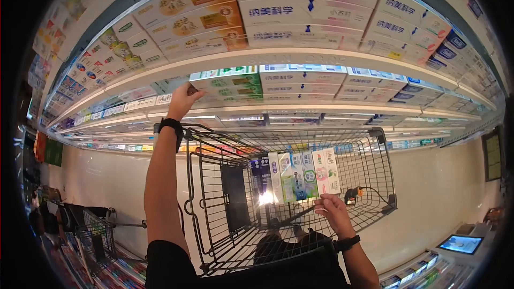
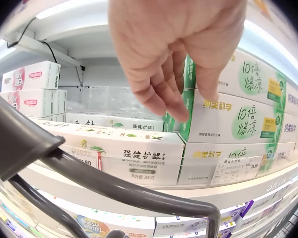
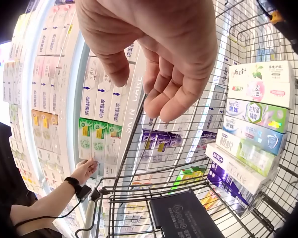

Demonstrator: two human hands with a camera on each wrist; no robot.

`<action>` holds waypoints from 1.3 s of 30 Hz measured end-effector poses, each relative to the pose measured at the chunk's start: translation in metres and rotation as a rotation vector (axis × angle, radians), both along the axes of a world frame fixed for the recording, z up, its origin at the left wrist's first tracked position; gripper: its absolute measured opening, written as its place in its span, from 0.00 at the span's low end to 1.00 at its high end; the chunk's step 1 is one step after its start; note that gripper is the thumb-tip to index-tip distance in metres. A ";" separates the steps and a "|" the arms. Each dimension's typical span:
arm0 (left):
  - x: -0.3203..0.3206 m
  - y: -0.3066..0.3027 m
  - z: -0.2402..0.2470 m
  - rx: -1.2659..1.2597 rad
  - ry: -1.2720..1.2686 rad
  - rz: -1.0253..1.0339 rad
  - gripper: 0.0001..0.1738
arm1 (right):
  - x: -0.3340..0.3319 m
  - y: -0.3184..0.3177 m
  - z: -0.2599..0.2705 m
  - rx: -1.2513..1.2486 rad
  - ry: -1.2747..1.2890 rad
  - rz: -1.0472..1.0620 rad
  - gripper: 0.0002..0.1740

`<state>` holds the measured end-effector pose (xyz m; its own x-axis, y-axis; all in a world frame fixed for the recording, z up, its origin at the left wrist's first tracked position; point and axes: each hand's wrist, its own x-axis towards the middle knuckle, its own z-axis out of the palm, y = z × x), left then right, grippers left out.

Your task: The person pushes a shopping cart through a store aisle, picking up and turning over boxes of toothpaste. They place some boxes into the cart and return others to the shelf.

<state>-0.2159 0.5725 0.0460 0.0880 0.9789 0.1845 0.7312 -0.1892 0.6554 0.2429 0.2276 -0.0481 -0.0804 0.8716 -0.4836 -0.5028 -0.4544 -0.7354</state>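
Note:
My left hand point(image 1: 183, 101) is at the shelf, at the left end of a stack of white-and-green toothpaste boxes point(image 1: 231, 84). In the left wrist view its thumb lies on the front of a toothpaste box point(image 2: 233, 119) in the stack, with the fingers curled by the green end. To its left is a lower white toothpaste box point(image 2: 134, 158) with green leaves. My right hand point(image 1: 333, 213) hovers over the cart with fingers loosely bent, holding nothing. Near it, a row of toothpaste boxes point(image 1: 305, 174) stands in the wire shopping cart point(image 1: 364, 168).
The cart stands against the shelf, its grey handle point(image 2: 124, 191) close below my left hand. A shelf lip point(image 1: 300, 56) runs above that hand. More toothpaste boxes point(image 1: 310, 13) fill the upper shelf. Another cart point(image 1: 99, 235) is behind on the left.

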 end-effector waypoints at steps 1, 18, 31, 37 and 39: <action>-0.008 0.003 -0.007 0.029 -0.043 -0.021 0.20 | 0.004 0.002 0.000 0.020 -0.024 -0.017 0.17; 0.047 -0.333 0.090 -0.147 0.266 0.310 0.26 | 0.142 0.132 -0.234 -0.270 -0.860 0.271 0.54; 0.204 -0.492 -0.056 -0.546 0.122 0.133 0.17 | 0.141 0.125 -0.251 -0.373 -0.735 0.426 0.68; 0.207 -0.486 -0.077 -0.557 0.218 0.131 0.15 | 0.155 0.125 -0.264 -0.415 -0.671 0.423 0.68; 0.209 -0.480 -0.078 -0.509 0.253 0.086 0.14 | 0.154 0.123 -0.266 -0.427 -0.681 0.430 0.68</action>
